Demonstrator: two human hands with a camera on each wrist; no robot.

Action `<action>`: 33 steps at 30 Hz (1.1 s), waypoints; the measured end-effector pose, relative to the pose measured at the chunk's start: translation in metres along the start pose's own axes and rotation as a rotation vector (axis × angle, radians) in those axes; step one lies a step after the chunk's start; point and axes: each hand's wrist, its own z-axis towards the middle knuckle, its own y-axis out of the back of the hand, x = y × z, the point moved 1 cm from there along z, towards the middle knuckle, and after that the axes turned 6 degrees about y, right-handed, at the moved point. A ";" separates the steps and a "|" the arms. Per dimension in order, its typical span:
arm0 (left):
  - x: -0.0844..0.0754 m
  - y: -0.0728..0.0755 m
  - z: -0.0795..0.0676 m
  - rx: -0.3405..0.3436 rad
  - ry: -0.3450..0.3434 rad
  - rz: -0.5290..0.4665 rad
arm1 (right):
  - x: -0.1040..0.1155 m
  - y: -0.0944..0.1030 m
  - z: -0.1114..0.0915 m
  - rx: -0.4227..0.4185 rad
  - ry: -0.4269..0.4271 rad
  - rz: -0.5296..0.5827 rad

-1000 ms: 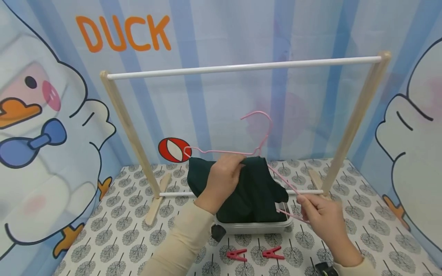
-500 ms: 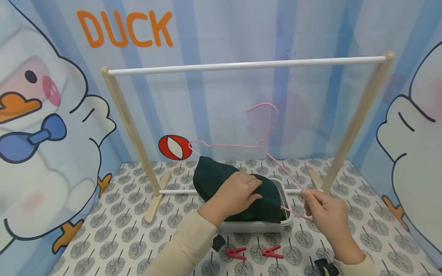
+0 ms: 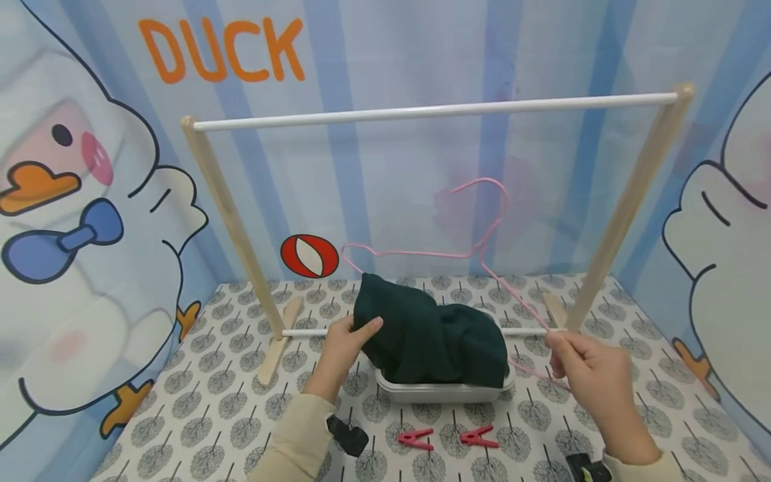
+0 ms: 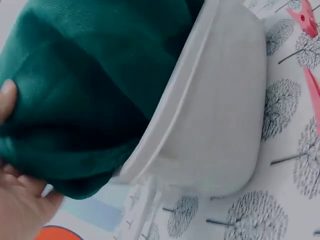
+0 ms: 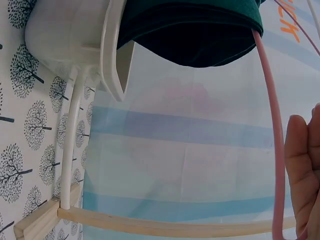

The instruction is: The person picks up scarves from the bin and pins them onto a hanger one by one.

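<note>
A dark green cloth garment (image 3: pixel 415 335) hangs over a pink wire hanger (image 3: pixel 415 254), low above a pale rectangular tub (image 3: pixel 442 393). My left hand (image 3: pixel 337 355) pinches the garment's left end, thumb in front and fingers behind; the left wrist view shows this fabric (image 4: pixel 75 90) between thumb and fingers. My right hand (image 3: pixel 593 381) grips the hanger's right corner. In the right wrist view the hanger's lower bar (image 5: pixel 270 95) runs into the garment's open edge (image 5: pixel 200 50). The hanger's hook stands up, and its left corner pokes out above the cloth.
Two red clothespins (image 3: pixel 415 439) lie in front of the tub on the tree-print tablecloth (image 3: pixel 199 415). Behind stands a wooden rack with a white top rail (image 3: pixel 434 112) and a low crossbar (image 3: pixel 304 332). A duck-print curtain (image 3: pixel 397 187) closes off the back and sides.
My left hand has moved from the middle of the garment to its left end. The garment's top has slid down off the hanger's upper wire. Hanger and right hand have shifted slightly right.
</note>
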 end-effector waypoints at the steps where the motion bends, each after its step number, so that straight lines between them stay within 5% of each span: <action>1: 0.001 -0.001 0.000 -0.002 -0.001 -0.009 | 0.000 0.000 -0.001 0.001 0.008 0.005; 6: -0.023 -0.001 -0.006 -0.035 -0.116 -0.076 | -0.003 -0.004 -0.004 -0.002 0.105 -0.001; 10: -0.057 0.001 -0.009 0.091 -0.231 -0.142 | -0.008 -0.010 -0.005 -0.007 0.238 -0.060; 13: -0.072 0.004 -0.005 0.146 -0.215 -0.167 | -0.009 -0.010 -0.006 0.018 0.225 -0.048; 19: -0.066 0.024 0.012 -0.072 -0.011 -0.072 | -0.006 0.001 -0.005 0.034 -0.001 0.009; 23: -0.056 0.028 0.014 -0.213 -0.063 0.120 | -0.004 0.004 -0.003 -0.005 0.024 0.041; 25: -0.054 0.023 0.010 -0.291 -0.208 0.227 | -0.004 0.002 -0.002 -0.023 0.063 0.054; 28: -0.055 0.007 -0.001 -0.370 -0.601 0.433 | -0.003 0.000 -0.001 -0.046 0.105 0.043; 31: -0.061 -0.018 -0.016 -0.260 -1.043 0.676 | -0.002 -0.002 0.000 -0.062 0.120 0.022; 33: -0.065 -0.037 -0.025 -0.099 -1.219 0.818 | 0.000 -0.004 0.001 -0.069 0.142 0.014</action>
